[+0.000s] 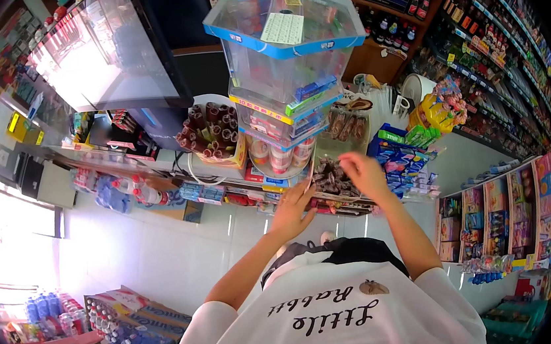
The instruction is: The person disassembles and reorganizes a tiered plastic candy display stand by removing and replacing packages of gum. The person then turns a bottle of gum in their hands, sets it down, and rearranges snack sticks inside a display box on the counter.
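Note:
Dark wrapped snack pieces (333, 181) lie in a clear bin at the counter's front edge. My right hand (363, 175) is over the right side of these pieces, its fingers bent together; whether anything is between them is too small to tell. Against the bin's left front side rests my left hand (294, 210), fingers spread and holding nothing. Behind the pieces, brown packets (348, 127) lie in the same clear container. Red-and-white cans (280, 159) stand in a round clear tub just left of the bin.
A tall stack of clear plastic boxes (286, 71) rises behind the cans. Brown sticks fill a box (212, 135) on the left, near a monitor (105, 52). Blue snack bags (394, 160) sit to the right. Shelves (505, 216) stand farther right; bottle packs (132, 332) are at lower left.

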Demonstrator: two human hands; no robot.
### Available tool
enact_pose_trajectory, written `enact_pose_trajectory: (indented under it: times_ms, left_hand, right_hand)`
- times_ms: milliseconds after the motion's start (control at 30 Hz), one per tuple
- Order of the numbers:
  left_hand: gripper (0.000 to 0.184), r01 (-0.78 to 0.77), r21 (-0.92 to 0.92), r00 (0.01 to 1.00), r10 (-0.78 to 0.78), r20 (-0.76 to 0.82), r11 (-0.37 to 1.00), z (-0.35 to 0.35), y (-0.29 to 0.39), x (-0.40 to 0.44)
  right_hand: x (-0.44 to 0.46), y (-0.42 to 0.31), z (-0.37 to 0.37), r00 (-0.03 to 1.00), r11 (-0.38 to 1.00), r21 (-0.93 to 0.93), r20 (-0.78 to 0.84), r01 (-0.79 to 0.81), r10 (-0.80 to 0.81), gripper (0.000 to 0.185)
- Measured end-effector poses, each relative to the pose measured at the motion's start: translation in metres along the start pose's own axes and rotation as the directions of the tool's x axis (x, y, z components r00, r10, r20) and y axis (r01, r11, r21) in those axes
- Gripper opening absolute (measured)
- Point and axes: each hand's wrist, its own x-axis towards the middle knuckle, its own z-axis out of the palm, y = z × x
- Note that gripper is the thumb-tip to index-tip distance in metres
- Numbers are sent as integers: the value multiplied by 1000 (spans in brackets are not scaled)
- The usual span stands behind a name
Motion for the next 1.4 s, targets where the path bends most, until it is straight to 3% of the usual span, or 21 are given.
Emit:
enact_pose_trajectory:
  times_ms: [67,100,133,167,200,267,367,467,567,700,833,867,967,1000,1033,1100,1167,1233,1400]
  left_hand:
    - [55,31,-40,997,-34,-73,999,-32,-1,1]
    - [54,45,-60,993,-51,-108,997,-49,0,2]
    - [52,50,-23,983,-53,-174,998,-68,2,5]
    - [51,40,-30,969,-46,-241,999,-85,5,7]
    - [50,30,-38,951,-40,-306,999,-102,6,9]
    - [47,12,-35,912,-25,-410,999,-126,8,14]
    - [44,8,-26,876,-20,-482,1000,-145,12,14]
    - [41,0,-64,876,-31,-481,998,-148,15,10]
    - [39,-16,-145,887,-53,-459,989,-143,13,1]
    - [38,20,-174,896,-95,-434,984,-139,4,-6]
    - [37,-22,-155,870,-57,-489,988,-142,2,9]
    - [41,-25,-225,871,-89,-483,974,-145,6,18]
    - [46,-110,-470,811,-194,-551,876,-149,12,58]
    - [48,-119,-457,795,-191,-576,881,-155,15,71]
    - [50,-130,-444,777,-187,-601,887,-161,19,83]
    - [53,-115,-399,770,-172,-614,910,-164,22,99]
    - [55,-68,-332,793,-151,-590,941,-162,23,112]
    - [56,-45,-316,773,-167,-612,948,-154,22,115]
    - [59,23,-270,742,-198,-641,962,-137,39,114]
  right_hand:
    - [20,-16,-29,991,986,145,-89,-83,97,19]
    - [31,-31,-44,971,989,135,-237,54,-21,19]
    - [45,-52,-64,963,963,231,-261,137,-74,14]
    - [57,-60,-72,914,895,308,-347,324,-211,14]
    - [64,-86,-85,917,916,302,-372,266,-144,24]
    - [81,-131,-99,840,871,238,-459,430,-289,34]
    - [104,-163,-105,790,880,39,-460,474,-405,40]
    - [121,-163,-103,870,893,120,-312,434,-381,36]
    - [132,-152,-110,880,841,285,-268,461,-392,28]
    - [138,-136,-121,883,834,303,-247,461,-399,21]
    - [135,-134,-120,856,825,270,-308,497,-415,34]
    - [132,-132,-116,861,827,297,-343,478,-374,56]
    - [117,-134,-92,899,752,511,-356,417,-256,79]
    - [122,-121,-76,890,732,523,-372,437,-266,95]
    - [118,-119,-63,883,807,414,-390,421,-261,97]
    - [115,-115,-40,867,745,474,-406,469,-288,91]
    - [108,-100,-22,934,849,443,-326,287,-146,77]
    - [107,-102,-25,933,784,532,-322,319,-161,72]
    - [113,-86,-32,936,714,615,-304,335,-178,83]
